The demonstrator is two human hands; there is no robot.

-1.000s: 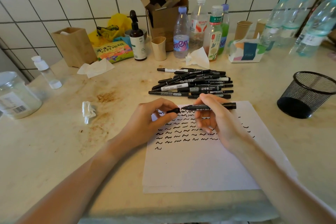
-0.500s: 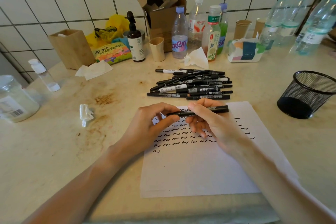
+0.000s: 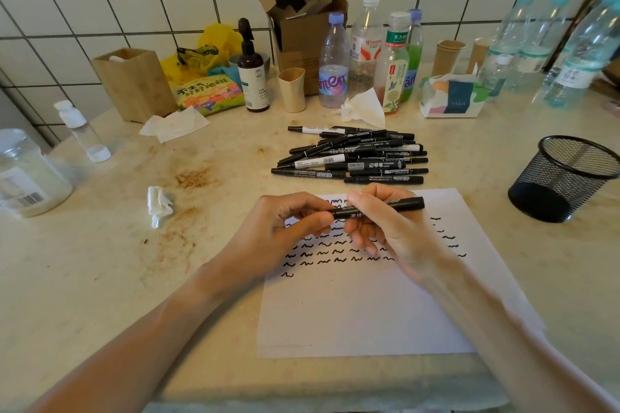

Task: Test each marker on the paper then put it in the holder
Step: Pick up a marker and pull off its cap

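Stained counter (image 3: 100, 278), head view: both hands over paper (image 3: 352, 312). Left hand (image 3: 281, 235) pinches marker (image 3: 407, 204) at its left end, right hand (image 3: 392, 228) grips the barrel. Marker pile (image 3: 352, 157) just beyond hands; mesh holder (image 3: 567, 178) well right of right hand.

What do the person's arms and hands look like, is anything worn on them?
Both forearms are bare as far as the picture shows: no sleeves reach into view. The left hand and the right hand wear no gloves, and no ring, watch or bracelet is visible on the fingers or wrists. The nails look short and unpainted.
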